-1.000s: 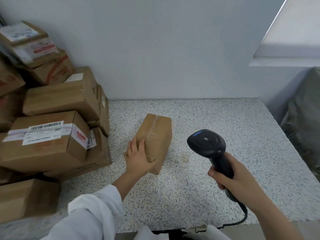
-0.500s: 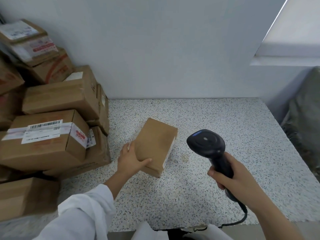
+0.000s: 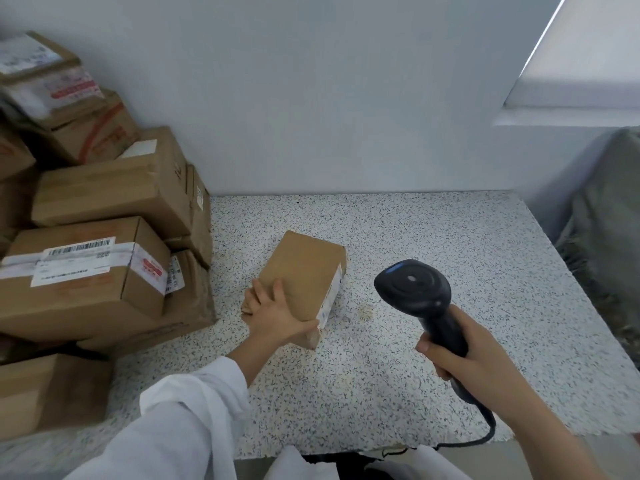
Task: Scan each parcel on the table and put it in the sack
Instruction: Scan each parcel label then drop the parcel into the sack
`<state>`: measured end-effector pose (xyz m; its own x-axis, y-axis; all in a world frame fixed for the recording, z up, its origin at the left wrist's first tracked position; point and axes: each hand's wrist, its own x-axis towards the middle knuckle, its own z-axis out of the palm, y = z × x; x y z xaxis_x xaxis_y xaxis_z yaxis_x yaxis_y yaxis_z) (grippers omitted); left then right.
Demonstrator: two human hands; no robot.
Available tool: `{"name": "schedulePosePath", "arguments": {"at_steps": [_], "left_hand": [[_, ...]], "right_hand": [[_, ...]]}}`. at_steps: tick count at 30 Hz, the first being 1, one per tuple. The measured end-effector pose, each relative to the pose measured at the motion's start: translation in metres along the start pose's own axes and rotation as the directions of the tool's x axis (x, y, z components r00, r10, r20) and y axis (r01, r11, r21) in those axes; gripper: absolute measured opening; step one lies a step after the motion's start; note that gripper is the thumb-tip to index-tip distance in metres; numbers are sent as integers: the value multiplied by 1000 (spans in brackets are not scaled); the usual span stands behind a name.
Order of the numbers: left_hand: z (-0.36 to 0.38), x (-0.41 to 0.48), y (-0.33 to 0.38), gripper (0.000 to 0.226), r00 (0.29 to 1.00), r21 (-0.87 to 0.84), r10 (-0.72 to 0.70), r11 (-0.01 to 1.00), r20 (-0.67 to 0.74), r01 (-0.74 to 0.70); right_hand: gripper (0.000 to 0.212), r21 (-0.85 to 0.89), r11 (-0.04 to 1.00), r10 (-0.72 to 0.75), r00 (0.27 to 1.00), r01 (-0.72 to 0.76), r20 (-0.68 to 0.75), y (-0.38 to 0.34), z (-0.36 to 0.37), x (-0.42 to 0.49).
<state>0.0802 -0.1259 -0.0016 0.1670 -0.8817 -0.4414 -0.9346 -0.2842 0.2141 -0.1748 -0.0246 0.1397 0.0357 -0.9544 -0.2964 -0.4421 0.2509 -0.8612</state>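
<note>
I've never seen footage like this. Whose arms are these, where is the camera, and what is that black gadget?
There is no machine here. A person works with bare hands, and the single camera sits on their head, looking forward and down, so you see their own arms.

The left hand, coming out of a white sleeve, grips the near end of a small brown cardboard parcel. The parcel lies on the speckled grey table, with a white label on its right side.

The right hand holds a black handheld barcode scanner, whose black cable trails down.

A pile of brown cardboard boxes stands on the left. The grey-green fabric at the right edge may be the sack, but I cannot tell for sure.
</note>
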Motion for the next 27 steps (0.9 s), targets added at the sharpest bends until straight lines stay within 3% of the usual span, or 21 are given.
{"name": "schedulePosePath", "arguments": {"at_steps": [6, 8, 11, 15, 18, 22, 27], "left_hand": [[-22, 11, -25, 117, 981, -256, 70, 967, 180, -22], [-24, 9, -30, 110, 980, -315, 108, 948, 170, -50], [-26, 1, -35, 77, 994, -436, 103, 894, -27, -105], [-26, -9, -42, 58, 912, -266, 54, 948, -406, -174], [-19, -10, -41, 72, 911, -227, 19, 966, -413, -124], [-7, -15, -35, 119, 938, -169, -4, 984, -345, -58], [-6, -16, -32, 130, 925, -249, -42, 967, -379, -57]], "right_hand": [[19, -18, 1000, -13, 1000, 13, 17, -2, 1, 3], [18, -24, 1000, -19, 999, 20, 26, -3, 2, 5], [18, -34, 999, -25, 999, 26, 39, -4, 2, 6], [19, -43, 998, -34, 997, 37, 74, -5, 2, 5], [20, -46, 997, -56, 991, 62, 122, -7, 4, 3], [20, -45, 994, -91, 974, 102, 208, -13, 8, 1], [22, -55, 989, -122, 961, 139, 246, -21, 9, -1]]}}
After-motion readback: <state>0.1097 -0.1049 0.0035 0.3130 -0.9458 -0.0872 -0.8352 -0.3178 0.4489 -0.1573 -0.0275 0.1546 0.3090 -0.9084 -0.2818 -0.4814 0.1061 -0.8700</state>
